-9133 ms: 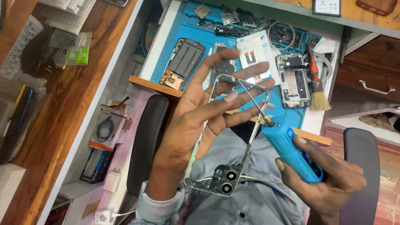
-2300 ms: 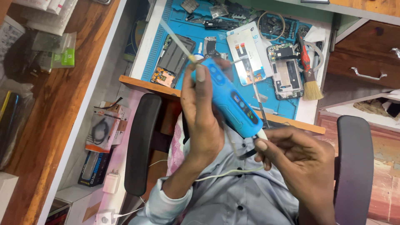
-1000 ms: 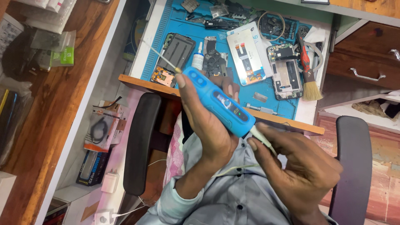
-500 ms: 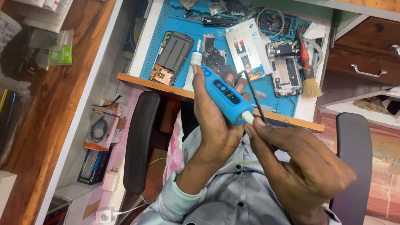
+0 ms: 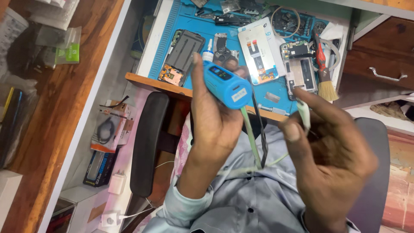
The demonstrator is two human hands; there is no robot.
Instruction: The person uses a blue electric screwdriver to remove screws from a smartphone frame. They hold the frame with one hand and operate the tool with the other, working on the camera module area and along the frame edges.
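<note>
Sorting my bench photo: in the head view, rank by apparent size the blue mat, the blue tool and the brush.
1. blue mat
2. blue tool, though it is nearer the camera
3. brush

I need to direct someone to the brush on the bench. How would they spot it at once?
Start at the blue work mat on the bench, then go to its right edge, past the bare circuit board. The brush lies there, red handle up, its pale straw-coloured bristles fanned out, unlike the flat phone parts beside it.

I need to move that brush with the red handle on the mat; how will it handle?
The brush looks small and light. Its pale bristles would probably flex under pressure, while the handle seems stiff. It lies flat on the blue mat, so rolling seems unlikely.
</note>
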